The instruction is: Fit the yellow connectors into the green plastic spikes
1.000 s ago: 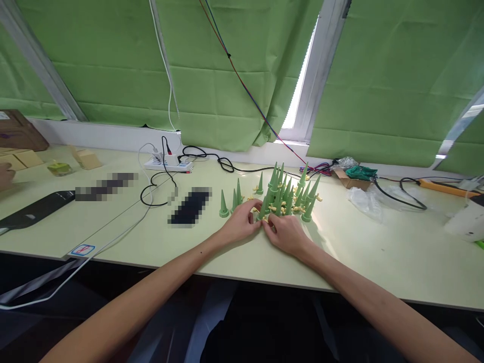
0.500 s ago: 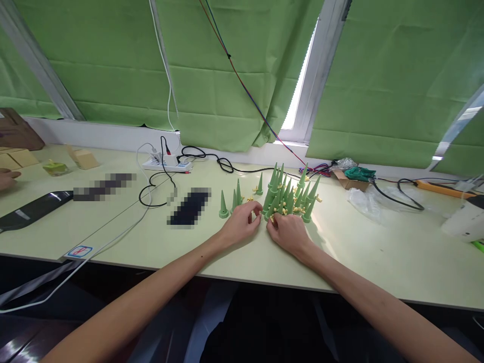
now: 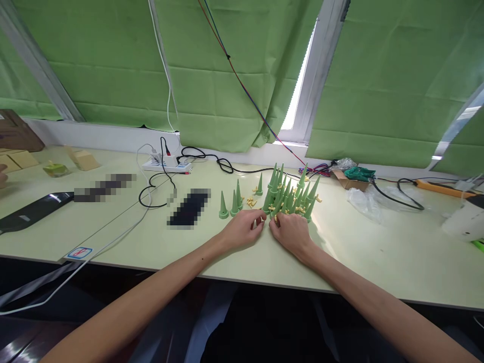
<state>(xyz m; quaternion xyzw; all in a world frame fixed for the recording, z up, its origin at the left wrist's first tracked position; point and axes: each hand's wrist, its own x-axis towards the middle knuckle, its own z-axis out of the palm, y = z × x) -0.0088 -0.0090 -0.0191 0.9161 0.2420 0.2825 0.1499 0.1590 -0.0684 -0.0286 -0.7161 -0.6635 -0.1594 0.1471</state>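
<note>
Several green plastic cones (image 3: 289,196) with round bases stand in a tight cluster, with small yellow pieces (image 3: 299,208) among them. My left hand (image 3: 244,227) rests on the table at the cluster's front left. Its fingers are curled, and what lies at their tips, if anything, is hidden. Close beside it, my right hand (image 3: 293,232) is closed at the cluster's front edge, knuckles up. A bit of yellow shows by its fingertips, but its grip is hidden. Left of the cluster stand a few separate cones (image 3: 223,205) and a small pile of yellow pieces (image 3: 251,202).
A pixelated dark object (image 3: 189,207) lies left of my hands. Farther back are a white power strip (image 3: 151,165) and black cables (image 3: 225,164). At the right are a small cardboard box (image 3: 350,183) and clear plastic bags (image 3: 365,204). Another person's hand (image 3: 3,176) shows at the far left.
My left hand has shifted slightly right and toward me, uncovering more of the yellow pile. My right hand has moved very little. The other person's hand has drawn back leftward.
</note>
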